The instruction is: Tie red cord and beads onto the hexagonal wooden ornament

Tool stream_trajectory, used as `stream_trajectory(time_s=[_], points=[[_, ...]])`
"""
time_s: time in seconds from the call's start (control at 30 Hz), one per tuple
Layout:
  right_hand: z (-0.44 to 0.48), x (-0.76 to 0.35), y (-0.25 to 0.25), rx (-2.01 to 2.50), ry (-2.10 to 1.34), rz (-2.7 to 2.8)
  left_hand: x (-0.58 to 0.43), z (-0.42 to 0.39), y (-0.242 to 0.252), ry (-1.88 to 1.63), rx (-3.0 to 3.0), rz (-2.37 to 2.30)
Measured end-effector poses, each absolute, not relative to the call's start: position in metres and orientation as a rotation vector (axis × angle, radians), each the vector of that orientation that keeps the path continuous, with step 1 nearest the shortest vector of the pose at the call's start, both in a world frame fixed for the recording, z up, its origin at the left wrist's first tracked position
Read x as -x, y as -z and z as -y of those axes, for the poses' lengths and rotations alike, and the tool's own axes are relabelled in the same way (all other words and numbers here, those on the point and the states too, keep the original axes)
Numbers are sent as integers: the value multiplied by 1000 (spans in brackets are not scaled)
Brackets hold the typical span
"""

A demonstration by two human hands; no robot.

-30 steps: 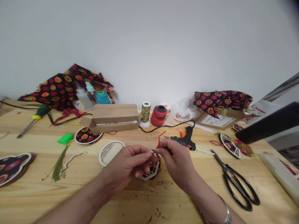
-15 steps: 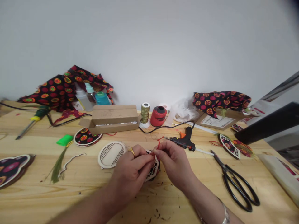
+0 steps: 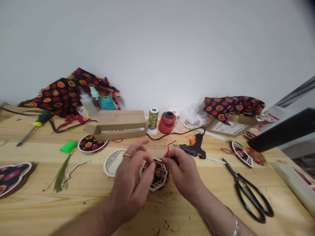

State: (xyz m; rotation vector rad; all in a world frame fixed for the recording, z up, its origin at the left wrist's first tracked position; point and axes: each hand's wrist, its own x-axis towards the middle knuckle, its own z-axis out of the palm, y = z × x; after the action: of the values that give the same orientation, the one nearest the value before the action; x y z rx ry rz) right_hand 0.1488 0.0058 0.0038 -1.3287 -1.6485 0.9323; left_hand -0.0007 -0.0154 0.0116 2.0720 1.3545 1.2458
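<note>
An octagonal wooden lattice ornament (image 3: 159,175) backed with dark patterned fabric lies between my hands. My right hand (image 3: 183,172) pinches a red cord (image 3: 168,149) at the ornament's upper right edge, and a loose end of the cord sticks up above the fingers. My left hand (image 3: 133,178), wearing a gold ring, is open with its fingers spread over the ornament's left side. Those fingers hide part of the frame; whether they touch it I cannot tell. A round wooden frame (image 3: 111,165) lies just left of that hand, partly covered by it.
Behind my right hand lies a black glue gun (image 3: 197,147), with scissors (image 3: 251,193) to the right. A cardboard box (image 3: 120,124) and thread spools (image 3: 153,119) stand at the back. Left are a green tassel (image 3: 60,175), a screwdriver (image 3: 31,131) and a fabric-covered round piece (image 3: 92,144).
My left hand has let go near the cord, drawn back to the left and spread its fingers, uncovering more of the octagonal ornament. My right hand has stayed almost in place.
</note>
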Motion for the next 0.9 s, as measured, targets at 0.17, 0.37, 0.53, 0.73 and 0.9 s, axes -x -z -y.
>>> stream_trajectory(time_s=[0.17, 0.37, 0.53, 0.73, 0.9], points=[[-5, -150, -5, 1308, -852, 1725, -1, 12, -4, -1295, -1852, -1435], [-2, -148, -6, 1290, -820, 1784, -6, 15, 2, -927, -1940, -1323], [0, -148, -3, 1305, -833, 1817, -7, 13, -2, -877, -1810, -1298], [0, -146, -2, 1327, -852, 1790, -7, 11, -3, -941, -1537, -1254], [0, -146, -5, 1304, -895, 1721, -5, 6, -3, -881, -1108, -1133]])
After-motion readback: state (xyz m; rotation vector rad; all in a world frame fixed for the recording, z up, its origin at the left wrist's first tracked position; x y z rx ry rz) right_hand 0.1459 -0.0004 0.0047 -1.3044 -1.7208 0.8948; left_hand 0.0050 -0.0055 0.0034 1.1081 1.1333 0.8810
